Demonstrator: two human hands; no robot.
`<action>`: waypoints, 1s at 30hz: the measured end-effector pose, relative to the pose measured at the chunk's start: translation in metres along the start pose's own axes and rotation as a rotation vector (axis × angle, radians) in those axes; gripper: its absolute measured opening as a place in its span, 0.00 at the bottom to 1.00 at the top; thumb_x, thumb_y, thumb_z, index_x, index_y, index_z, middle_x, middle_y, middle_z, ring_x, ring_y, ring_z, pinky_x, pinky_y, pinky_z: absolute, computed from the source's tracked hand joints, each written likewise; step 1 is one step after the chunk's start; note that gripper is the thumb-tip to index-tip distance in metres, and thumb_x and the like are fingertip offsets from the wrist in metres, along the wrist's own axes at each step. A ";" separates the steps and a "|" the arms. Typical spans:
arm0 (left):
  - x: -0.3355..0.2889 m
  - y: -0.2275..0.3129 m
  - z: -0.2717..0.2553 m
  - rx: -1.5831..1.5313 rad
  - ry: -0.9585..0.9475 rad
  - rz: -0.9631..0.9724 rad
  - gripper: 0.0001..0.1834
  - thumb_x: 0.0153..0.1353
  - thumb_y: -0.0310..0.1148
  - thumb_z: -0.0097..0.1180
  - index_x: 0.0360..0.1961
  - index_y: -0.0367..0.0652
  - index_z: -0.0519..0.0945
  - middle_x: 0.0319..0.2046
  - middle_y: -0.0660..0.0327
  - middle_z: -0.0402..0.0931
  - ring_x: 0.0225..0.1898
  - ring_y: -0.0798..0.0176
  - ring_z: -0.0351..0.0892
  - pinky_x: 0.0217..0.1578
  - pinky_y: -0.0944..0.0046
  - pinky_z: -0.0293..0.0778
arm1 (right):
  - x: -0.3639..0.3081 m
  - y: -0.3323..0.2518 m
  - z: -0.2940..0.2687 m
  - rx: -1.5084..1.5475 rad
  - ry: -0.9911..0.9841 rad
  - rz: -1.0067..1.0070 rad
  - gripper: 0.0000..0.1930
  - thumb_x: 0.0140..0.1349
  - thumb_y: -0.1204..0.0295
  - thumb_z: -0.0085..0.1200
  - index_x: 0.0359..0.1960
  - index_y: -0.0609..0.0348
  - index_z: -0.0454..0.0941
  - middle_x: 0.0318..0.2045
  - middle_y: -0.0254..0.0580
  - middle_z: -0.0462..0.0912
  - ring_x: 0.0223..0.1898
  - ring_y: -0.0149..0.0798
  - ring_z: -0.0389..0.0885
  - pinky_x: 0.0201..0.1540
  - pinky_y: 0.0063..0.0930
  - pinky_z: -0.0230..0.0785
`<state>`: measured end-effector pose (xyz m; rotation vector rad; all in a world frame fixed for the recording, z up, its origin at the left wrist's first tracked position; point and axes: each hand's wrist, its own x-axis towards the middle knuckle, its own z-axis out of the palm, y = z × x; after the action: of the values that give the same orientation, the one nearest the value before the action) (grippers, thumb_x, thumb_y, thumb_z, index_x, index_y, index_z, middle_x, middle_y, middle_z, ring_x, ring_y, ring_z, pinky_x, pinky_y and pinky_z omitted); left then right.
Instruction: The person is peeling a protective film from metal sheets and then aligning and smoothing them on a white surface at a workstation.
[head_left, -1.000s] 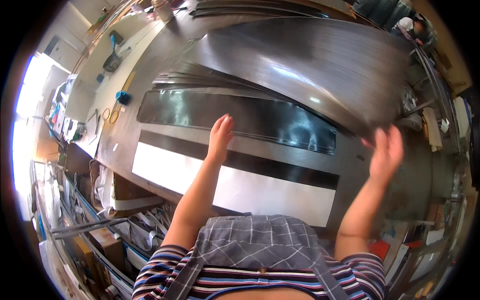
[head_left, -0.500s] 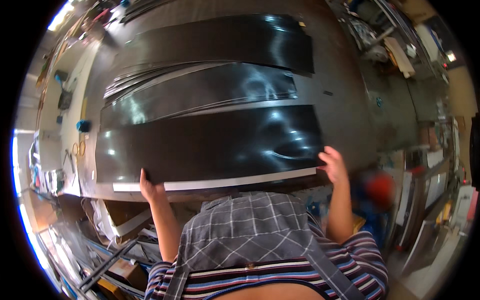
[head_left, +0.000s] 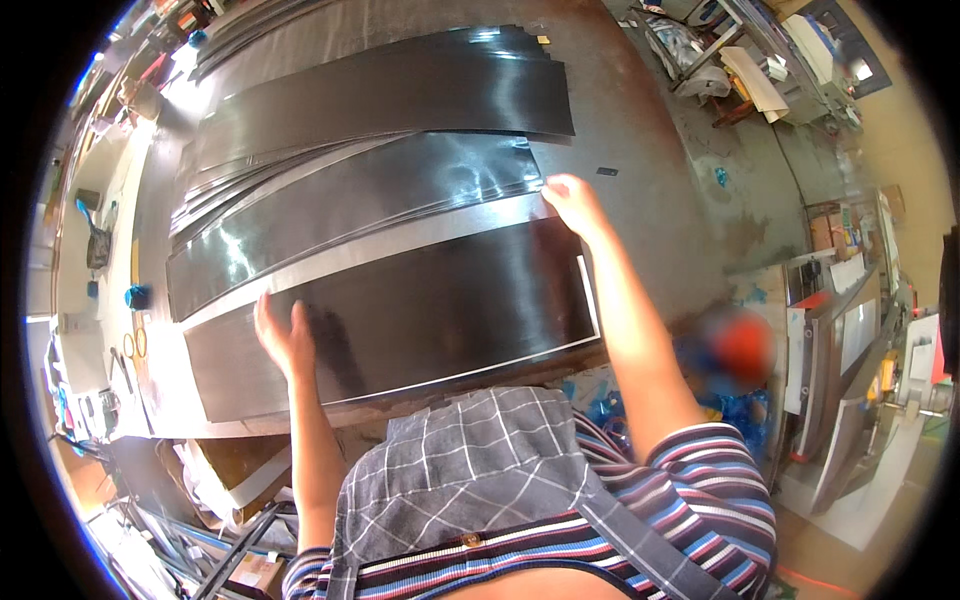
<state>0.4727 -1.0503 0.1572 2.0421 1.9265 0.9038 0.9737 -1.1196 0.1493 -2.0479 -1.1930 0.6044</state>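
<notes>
Sheet (head_left: 450, 300) is laid nearside of the stack (head_left: 370, 190), left hand (head_left: 285, 338) held over it, thumb parted from fingers — right hand (head_left: 578, 205) is held by the stack's right end, whether pinching cannot be told.

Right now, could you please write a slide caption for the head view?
Left hand over the near dark sheet, right hand by the glossy stack behind it.
</notes>
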 end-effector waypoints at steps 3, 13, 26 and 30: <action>0.043 0.031 0.055 0.145 -0.090 0.261 0.32 0.60 0.41 0.57 0.64 0.44 0.64 0.67 0.52 0.57 0.70 0.47 0.49 0.67 0.49 0.48 | 0.047 -0.005 0.021 -0.071 0.218 0.078 0.19 0.56 0.62 0.57 0.43 0.66 0.79 0.41 0.56 0.82 0.46 0.51 0.81 0.49 0.39 0.72; 0.040 0.067 0.053 0.263 -0.418 0.210 0.33 0.63 0.46 0.50 0.68 0.52 0.59 0.70 0.57 0.49 0.72 0.51 0.44 0.68 0.47 0.42 | -0.019 -0.022 0.012 -0.102 0.182 0.113 0.08 0.51 0.74 0.55 0.32 0.62 0.79 0.30 0.52 0.83 0.36 0.53 0.81 0.40 0.41 0.73; 0.031 0.060 0.015 0.187 -0.387 0.243 0.35 0.60 0.44 0.55 0.68 0.51 0.60 0.70 0.56 0.50 0.72 0.50 0.44 0.68 0.46 0.43 | -0.021 -0.081 0.013 -0.256 0.304 0.090 0.13 0.55 0.71 0.54 0.39 0.65 0.82 0.33 0.53 0.84 0.37 0.50 0.83 0.43 0.36 0.74; 0.034 0.061 0.020 0.202 -0.389 0.246 0.35 0.60 0.43 0.55 0.67 0.50 0.61 0.70 0.56 0.51 0.72 0.50 0.45 0.68 0.46 0.43 | 0.010 -0.074 0.017 -0.096 0.362 0.273 0.16 0.55 0.63 0.59 0.36 0.63 0.74 0.31 0.53 0.83 0.41 0.55 0.81 0.44 0.43 0.72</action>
<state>0.5341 -1.0206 0.1835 2.3925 1.6373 0.3214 0.9248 -1.0794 0.1931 -2.3007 -0.7520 0.2830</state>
